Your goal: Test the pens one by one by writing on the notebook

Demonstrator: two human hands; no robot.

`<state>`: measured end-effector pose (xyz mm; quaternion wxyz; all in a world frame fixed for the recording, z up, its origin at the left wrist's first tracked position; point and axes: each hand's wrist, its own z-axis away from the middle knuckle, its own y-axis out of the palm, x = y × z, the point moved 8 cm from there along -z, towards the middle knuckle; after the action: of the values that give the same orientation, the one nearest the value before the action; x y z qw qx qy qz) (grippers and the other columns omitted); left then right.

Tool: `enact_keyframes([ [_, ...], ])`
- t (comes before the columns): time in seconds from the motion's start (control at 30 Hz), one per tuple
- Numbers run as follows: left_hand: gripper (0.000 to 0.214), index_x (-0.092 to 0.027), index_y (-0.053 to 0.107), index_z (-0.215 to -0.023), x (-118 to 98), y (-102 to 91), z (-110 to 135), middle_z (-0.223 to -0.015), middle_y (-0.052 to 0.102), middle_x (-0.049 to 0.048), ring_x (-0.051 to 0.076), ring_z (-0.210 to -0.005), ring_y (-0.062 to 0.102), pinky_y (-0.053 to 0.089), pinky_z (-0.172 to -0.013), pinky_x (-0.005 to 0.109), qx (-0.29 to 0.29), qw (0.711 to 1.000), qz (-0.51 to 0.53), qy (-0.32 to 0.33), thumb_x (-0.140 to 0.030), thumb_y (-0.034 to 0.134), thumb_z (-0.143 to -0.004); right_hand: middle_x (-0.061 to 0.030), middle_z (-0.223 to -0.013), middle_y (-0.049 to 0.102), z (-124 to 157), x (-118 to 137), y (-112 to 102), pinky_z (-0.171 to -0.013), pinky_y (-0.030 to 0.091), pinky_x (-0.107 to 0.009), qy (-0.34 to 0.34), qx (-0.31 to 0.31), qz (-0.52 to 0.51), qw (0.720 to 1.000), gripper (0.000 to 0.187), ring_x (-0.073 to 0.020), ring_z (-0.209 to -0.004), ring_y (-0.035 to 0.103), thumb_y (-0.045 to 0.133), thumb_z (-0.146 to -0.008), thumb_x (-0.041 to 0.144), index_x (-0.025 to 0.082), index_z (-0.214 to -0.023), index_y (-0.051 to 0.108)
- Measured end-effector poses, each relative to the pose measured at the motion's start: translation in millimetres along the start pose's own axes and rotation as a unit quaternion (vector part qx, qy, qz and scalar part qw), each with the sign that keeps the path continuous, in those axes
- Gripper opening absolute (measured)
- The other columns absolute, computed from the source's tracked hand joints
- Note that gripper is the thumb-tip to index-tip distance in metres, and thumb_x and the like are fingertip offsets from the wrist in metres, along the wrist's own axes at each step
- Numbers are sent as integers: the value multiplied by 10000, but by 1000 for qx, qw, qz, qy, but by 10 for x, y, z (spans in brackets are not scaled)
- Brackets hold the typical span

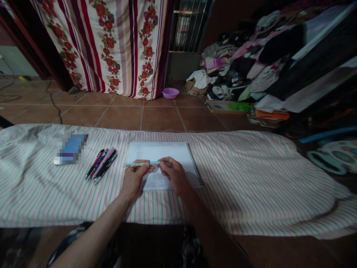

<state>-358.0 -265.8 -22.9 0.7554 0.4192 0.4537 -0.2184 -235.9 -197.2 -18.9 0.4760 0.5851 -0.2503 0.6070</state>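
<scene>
"What are the fingers doing?"

"The left hand (134,180) pinches a pale green-and-blue pen (133,164) between thumb and fingers, hiding part of its barrel. The right hand (174,173) has its fingertips pressed together on the blue end, so I can't see that tip."

"And beneath them?"

"An open spiral notebook (167,149). The hands cover its near-left part, and the marks on the page are too faint to read."

"Left of the fingers?"

"A bunch of pens (102,165), overlapping too much to count. Farther left, a bluish object (73,148) is pixelated; I can't tell what it is. All of it lies on a striped cloth (251,178)."

"Beyond the fingers?"

"A flowered curtain (122,48), cut off at the top, and right of it a pink basin (170,93). Farther right, a heap of clothes (242,63) fades into shadow."
</scene>
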Motion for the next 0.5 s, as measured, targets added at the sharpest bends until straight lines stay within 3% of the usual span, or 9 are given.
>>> enact_keyframes([
  [0.1,286,-113,628,-796,-14,2,4,-642,694,45,150,-620,664,520,-690,271,0,1000,-5,4,-266,766,-598,-4,-687,613,21,-7,10,-498,342,-217,21,-6,11,1000,291,-85,-553,466,647,-674,461,181,-740,601],
  [0.3,282,-115,627,-805,-11,17,11,-628,696,41,145,-622,665,516,-695,260,3,1000,-14,6,-264,760,-606,39,-485,485,-1,43,9,-448,273,-234,-22,-12,58,998,317,-68,-439,365,625,-684,463,170,-578,565],
  [0.5,290,-115,634,-772,0,-3,3,-636,685,36,159,-612,662,526,-672,280,-13,1000,-8,5,-274,775,-575,10,-624,626,-33,11,-9,-476,314,-233,-29,-19,22,999,204,-70,-464,409,650,-659,365,184,-728,588],
])
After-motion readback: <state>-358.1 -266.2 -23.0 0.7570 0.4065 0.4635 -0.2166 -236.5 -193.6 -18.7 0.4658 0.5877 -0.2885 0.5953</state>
